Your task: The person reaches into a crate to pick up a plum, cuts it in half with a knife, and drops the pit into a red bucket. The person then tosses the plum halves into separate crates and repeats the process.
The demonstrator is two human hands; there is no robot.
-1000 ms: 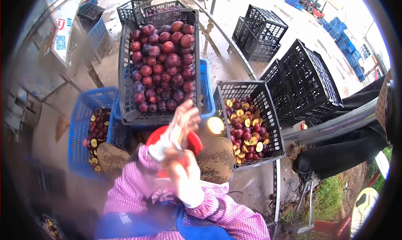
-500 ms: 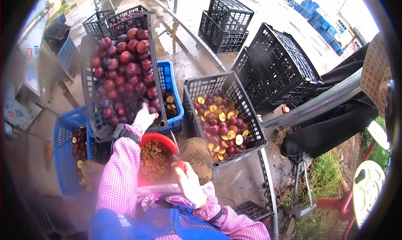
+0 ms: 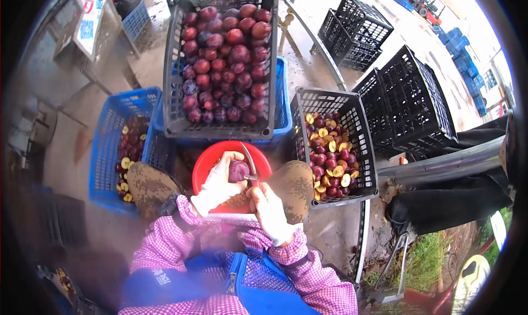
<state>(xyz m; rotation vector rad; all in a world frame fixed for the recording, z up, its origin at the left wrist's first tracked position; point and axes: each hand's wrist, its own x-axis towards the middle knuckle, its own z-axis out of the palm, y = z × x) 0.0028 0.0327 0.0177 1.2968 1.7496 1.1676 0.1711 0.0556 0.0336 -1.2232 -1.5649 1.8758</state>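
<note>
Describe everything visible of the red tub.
The red tub is round and open-topped, smooth and plastic-looking. It appears upright, between the person's knees, on the near side of the black crate of whole plums. The left hand with a plum and the right hand with a knife hide part of it. Some orange-brown matter shows inside. Whether the knees touch it, I can't tell.

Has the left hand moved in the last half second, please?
Yes: the left hand has drawn back from the plum crate to over the red bucket.
</note>
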